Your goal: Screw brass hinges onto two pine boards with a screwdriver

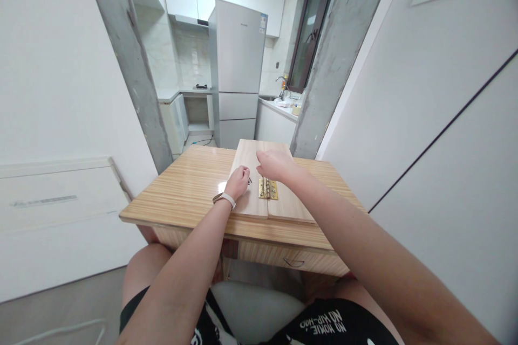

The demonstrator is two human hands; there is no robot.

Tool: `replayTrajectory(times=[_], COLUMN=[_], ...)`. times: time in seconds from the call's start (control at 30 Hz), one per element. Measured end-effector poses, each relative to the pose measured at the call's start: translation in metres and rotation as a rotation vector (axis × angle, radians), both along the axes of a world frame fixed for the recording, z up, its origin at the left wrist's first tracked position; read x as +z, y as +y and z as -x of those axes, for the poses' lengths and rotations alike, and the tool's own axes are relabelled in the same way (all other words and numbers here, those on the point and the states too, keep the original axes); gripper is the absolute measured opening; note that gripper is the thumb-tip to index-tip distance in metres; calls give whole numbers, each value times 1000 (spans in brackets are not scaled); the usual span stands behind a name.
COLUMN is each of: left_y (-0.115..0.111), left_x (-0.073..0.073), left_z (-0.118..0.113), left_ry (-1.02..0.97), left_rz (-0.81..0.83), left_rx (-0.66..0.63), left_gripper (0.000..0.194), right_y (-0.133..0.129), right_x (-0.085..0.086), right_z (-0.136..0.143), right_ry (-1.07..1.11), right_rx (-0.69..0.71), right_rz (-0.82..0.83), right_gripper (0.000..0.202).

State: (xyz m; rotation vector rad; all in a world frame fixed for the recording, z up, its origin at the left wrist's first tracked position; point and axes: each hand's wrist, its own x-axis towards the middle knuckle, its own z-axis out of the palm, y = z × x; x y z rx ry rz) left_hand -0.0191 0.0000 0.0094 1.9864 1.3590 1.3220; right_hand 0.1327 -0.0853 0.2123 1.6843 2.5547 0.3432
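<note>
Two pale wooden boards (251, 206) lie edge to edge on the table in front of me. A brass hinge (267, 188) spans their seam near the front, with screw heads or holes showing on its plates. My right hand (275, 165) is closed just above the far end of the hinge, its fingertips turned down; what they grip is hidden. Left of the hinge, my left hand (238, 181), wearing a wristwatch (224, 199), is closed low over the left board. Small dark pieces like screws (250, 181) show beside its fingers; whether it holds any is unclear.
The wooden table (194, 183) has a drawer (283, 260) under its front edge, close to my knees. White panels stand on both sides. Beyond the table are a grey refrigerator (238, 54), a sink counter (279, 113) and a window (313, 27).
</note>
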Motion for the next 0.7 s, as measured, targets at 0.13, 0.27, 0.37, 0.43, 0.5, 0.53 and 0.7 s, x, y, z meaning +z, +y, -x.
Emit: replayTrajectory(times=[0.13, 0.27, 0.37, 0.43, 0.5, 0.53, 0.7], left_y=[1, 0, -1, -2, -2, -2, -1], left_x=[-2, -1, 1, 2, 2, 2, 1], left_z=[0, 0, 0, 0, 0, -1, -1], left_ry=[5, 5, 7, 8, 7, 4, 6], left_rz=[-6, 1, 5, 3, 1, 2, 17], left_rx=[3, -1, -2, -1, 0, 0, 7], left_gripper=[28, 28, 28, 28, 28, 28, 28], right_y=[4, 1, -5, -8, -11, -11, -11], right_x=[0, 1, 3, 4, 4, 4, 4], right_z=[-1, 0, 2, 3, 4, 5, 4], right_ry=[-10, -17, -5, 4, 6, 6, 2], right_rx=[25, -22, -76, -97, -106, -105, -58], right_rz=[22, 17, -44, -71, -69, -63, -23], right_gripper=[29, 44, 59, 61, 58, 55, 37])
